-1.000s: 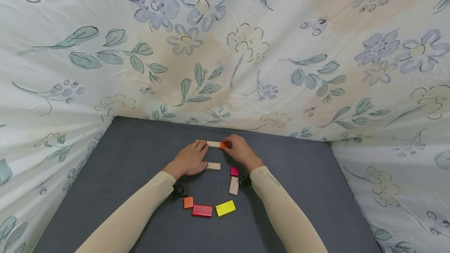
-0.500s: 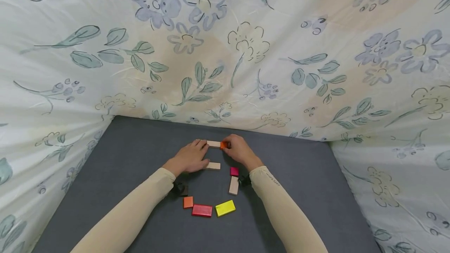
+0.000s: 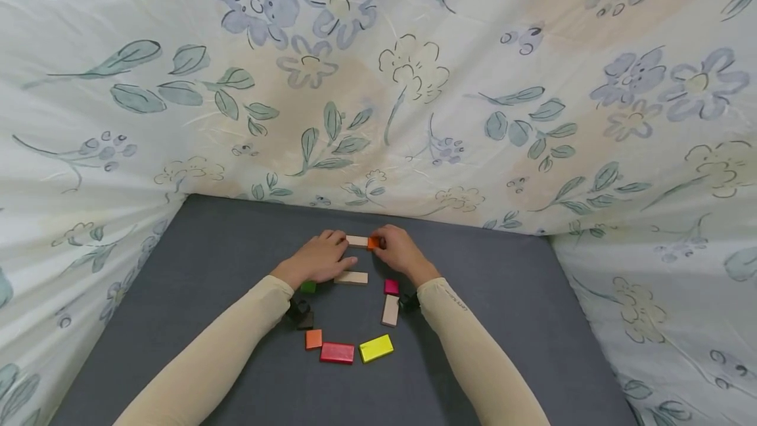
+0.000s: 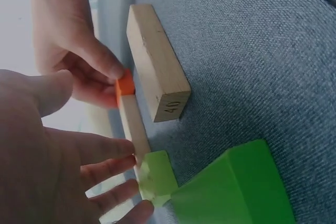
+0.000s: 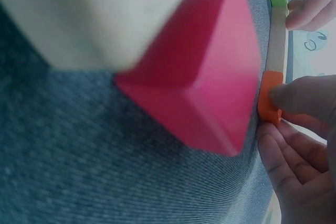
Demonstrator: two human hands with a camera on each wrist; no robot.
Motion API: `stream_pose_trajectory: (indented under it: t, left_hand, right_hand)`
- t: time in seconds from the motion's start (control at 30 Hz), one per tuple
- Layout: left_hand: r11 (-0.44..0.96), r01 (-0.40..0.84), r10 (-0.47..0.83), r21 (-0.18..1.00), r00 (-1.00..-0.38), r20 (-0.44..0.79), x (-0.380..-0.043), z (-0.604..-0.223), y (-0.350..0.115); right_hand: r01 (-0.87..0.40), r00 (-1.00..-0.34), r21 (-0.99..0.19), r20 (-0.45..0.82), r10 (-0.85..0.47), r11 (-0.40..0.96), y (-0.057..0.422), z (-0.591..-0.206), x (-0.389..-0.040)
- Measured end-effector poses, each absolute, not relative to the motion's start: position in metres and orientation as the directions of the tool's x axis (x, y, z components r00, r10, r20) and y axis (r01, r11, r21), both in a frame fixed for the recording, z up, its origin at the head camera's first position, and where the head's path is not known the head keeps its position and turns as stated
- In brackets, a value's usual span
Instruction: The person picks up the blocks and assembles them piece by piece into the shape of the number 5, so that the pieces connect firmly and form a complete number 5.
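Note:
At the far end of the table, my right hand (image 3: pixel 403 255) pinches a small orange block (image 5: pixel 270 94) between thumb and fingers. That block sits end to end with a plain wooden block (image 3: pixel 357 241). My left hand (image 3: pixel 319 259) has its fingers extended, the tips against the wooden block and a light green block (image 4: pixel 158 177) at its other end. Nearer lies a second wooden block (image 4: pixel 156 62) marked 40, apart from both hands. A dark green block (image 4: pixel 236 187) stands beside the light green one, partly under my left wrist in the head view.
A pink block (image 3: pixel 391 286) and a wooden block (image 3: pixel 389 311) lie near my right wrist. Closer in are yellow (image 3: pixel 376 348), red (image 3: pixel 337 353), orange (image 3: pixel 313 339) and dark brown (image 3: pixel 305 321) blocks. Floral cloth (image 3: pixel 378 117) walls the grey table.
My left hand has shifted slightly up and its thumb has come away from the nearer wooden block, uncovering more of it and the dark green block. The right hand keeps its hold on the orange block.

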State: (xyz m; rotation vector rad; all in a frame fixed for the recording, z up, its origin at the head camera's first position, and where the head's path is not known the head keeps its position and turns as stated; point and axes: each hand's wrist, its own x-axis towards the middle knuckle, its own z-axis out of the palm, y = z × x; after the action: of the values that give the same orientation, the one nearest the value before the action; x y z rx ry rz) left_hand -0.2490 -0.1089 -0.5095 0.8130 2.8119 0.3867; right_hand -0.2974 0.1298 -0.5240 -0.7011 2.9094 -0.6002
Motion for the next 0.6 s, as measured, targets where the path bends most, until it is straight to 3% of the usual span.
stream_pose_trajectory:
  t: [0.6]
  left_hand:
    - [0.800,0.497,0.545,0.336,-0.836,-0.063,-0.2469,-0.5154,-0.1118]
  right_hand:
    - [-0.378,-0.905,-0.472,0.008,-0.425,0.797,0.1336,-0.5289,-0.2944]
